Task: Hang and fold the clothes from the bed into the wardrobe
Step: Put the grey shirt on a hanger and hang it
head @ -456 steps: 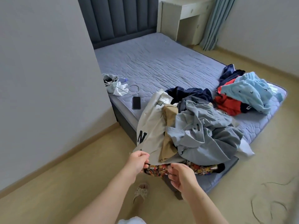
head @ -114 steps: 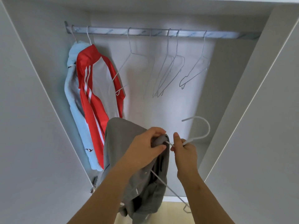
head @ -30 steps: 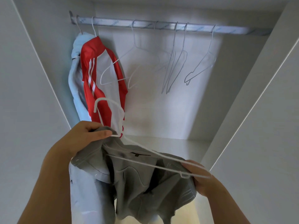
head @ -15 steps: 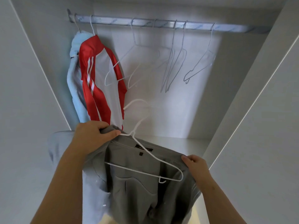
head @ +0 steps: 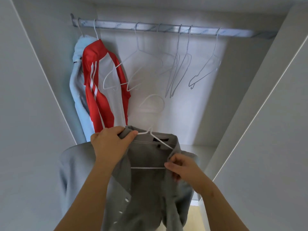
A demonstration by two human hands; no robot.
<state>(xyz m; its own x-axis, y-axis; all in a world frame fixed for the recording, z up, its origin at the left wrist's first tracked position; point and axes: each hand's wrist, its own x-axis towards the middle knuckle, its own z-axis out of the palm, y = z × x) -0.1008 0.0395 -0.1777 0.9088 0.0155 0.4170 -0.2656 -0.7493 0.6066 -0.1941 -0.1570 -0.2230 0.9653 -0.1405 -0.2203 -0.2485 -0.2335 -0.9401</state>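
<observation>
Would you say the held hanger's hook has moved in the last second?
Yes: the hook moved right, off the red jacket, toward the rail's middle.

Left hand (head: 110, 145) and right hand (head: 181, 165) grip grey shirt (head: 146, 157) on white hanger (head: 150, 167).

A red jacket (head: 100, 84) and blue garment (head: 75, 90) occupy the rail's (head: 116, 25) left end. Empty hangers (head: 183, 64) crowd its middle. Bare rail shows beside the jacket and at far right.
</observation>
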